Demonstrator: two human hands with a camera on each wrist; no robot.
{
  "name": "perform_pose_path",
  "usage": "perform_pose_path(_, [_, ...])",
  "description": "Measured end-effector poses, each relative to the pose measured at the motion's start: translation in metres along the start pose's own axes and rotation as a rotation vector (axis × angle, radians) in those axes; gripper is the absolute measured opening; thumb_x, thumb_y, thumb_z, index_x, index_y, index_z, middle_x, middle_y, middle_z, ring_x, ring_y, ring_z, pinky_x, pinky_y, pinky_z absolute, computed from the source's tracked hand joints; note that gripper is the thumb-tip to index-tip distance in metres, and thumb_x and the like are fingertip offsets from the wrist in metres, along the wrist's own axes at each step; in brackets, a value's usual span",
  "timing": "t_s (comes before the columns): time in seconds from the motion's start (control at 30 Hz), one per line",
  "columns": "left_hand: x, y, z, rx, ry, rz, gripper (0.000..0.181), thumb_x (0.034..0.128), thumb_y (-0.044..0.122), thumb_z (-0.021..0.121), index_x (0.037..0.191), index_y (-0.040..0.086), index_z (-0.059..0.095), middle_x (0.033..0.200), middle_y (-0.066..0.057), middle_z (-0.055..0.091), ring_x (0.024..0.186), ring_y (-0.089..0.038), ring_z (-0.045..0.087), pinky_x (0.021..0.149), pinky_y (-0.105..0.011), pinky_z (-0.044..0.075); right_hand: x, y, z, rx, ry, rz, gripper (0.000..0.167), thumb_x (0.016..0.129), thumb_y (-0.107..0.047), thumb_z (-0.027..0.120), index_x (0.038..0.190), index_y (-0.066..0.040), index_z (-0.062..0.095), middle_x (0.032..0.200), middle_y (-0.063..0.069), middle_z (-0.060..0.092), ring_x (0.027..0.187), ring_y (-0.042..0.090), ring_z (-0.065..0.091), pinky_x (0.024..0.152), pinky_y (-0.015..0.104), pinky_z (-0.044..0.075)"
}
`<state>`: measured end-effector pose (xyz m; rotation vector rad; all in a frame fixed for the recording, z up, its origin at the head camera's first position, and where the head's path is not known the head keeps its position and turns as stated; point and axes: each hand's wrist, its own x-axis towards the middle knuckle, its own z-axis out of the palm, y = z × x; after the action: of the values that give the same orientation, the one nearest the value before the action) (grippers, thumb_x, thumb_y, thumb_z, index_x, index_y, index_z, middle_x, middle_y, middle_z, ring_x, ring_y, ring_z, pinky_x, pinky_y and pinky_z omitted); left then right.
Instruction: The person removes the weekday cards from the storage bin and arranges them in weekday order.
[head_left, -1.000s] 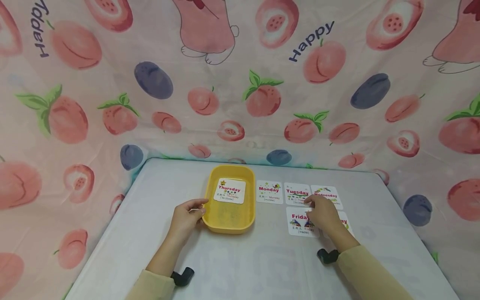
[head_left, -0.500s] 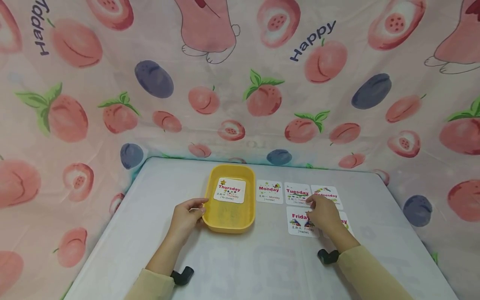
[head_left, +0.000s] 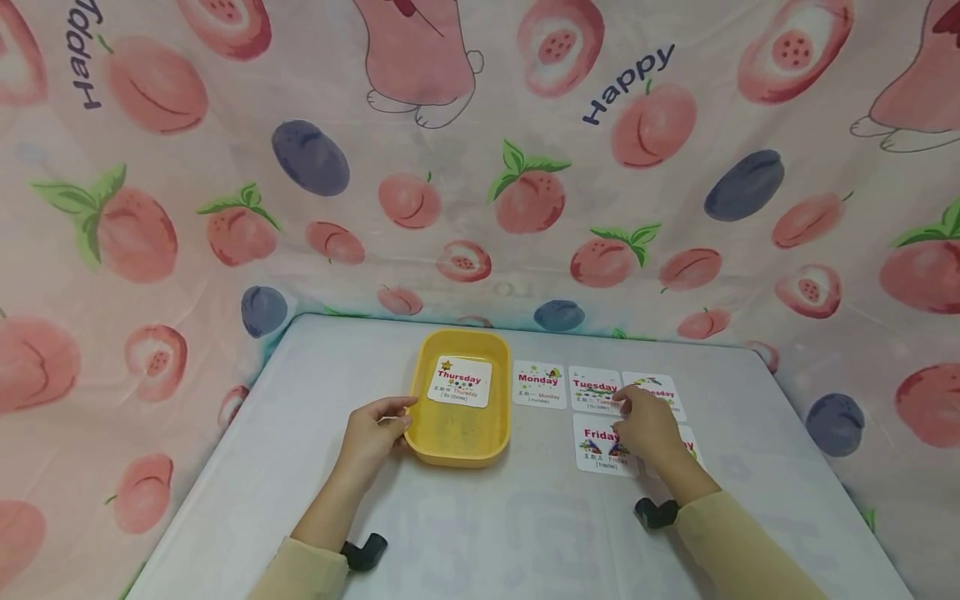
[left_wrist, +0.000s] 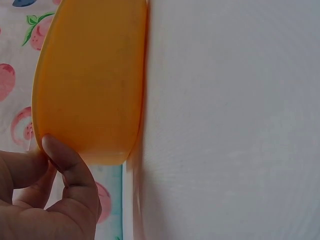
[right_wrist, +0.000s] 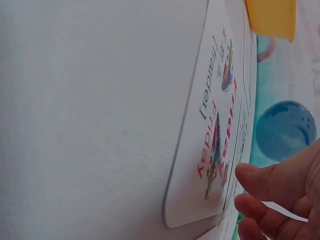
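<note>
Holds both arms [head_left: 326,510] out in front, well apart. Pinches with the curled left hand [head_left: 371,429]. Bends the fingers [right_wrist: 259,211] of the right hand [head_left: 649,427] loosely, with the thumb [right_wrist: 272,180] close by.

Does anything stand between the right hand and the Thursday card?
Yes: the Tuesday card and Monday card lie flat between the right hand and the Thursday card, then the raised right side of the yellow tray.

We face a pale pink cloth backdrop [head_left: 450,156] printed with peaches [head_left: 655,125], dark blue fruits [head_left: 744,185] and the word "Happy" [head_left: 628,83], spreading behind and along both sides of a white surface [head_left: 480,542]; we see faint creases under soft light.
</note>
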<state>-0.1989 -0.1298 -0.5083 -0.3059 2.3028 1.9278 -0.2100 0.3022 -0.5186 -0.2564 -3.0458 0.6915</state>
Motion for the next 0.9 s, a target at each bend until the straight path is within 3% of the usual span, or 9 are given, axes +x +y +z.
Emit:
perform_pose_path(0.27, [0.001, 0.000, 0.001, 0.008, 0.004, -0.009, 0.034, 0.0989, -0.001, 0.067, 0.130, 0.007, 0.076, 0.114, -0.012, 0.062, 0.085, -0.019, 0.062, 0.070, -0.027, 0.059, 0.003, -0.009, -0.005, 0.024, -0.039, 0.022, 0.054, 0.089, -0.005, 0.076, 0.141, -0.003, 0.061, 0.129, 0.022, 0.065, 0.109, 0.037, 0.061, 0.094, 0.054, 0.054])
perform_pose_path(0.47, [0.000, 0.000, 0.001, 0.019, 0.007, -0.005, 0.033, 0.0991, -0.001, 0.067, 0.130, 0.007, 0.077, 0.113, -0.012, 0.062, 0.085, -0.019, 0.062, 0.070, -0.027, 0.059, 0.006, -0.016, -0.010, 0.036, -0.058, 0.017, 0.059, 0.091, -0.003, 0.072, 0.148, -0.006, 0.056, 0.142, 0.024, 0.059, 0.124, 0.043, 0.056, 0.110, 0.065, 0.049])
perform_pose_path(0.9, [0.001, -0.001, 0.001, 0.018, 0.011, -0.001, 0.033, 0.0987, -0.001, 0.067, 0.129, 0.007, 0.077, 0.113, -0.012, 0.062, 0.087, -0.019, 0.062, 0.070, -0.027, 0.059, 0.015, -0.030, -0.011, 0.063, -0.063, -0.024, 0.066, 0.091, -0.006, 0.075, 0.153, -0.004, 0.051, 0.152, 0.026, 0.053, 0.140, 0.050, 0.049, 0.117, 0.070, 0.042])
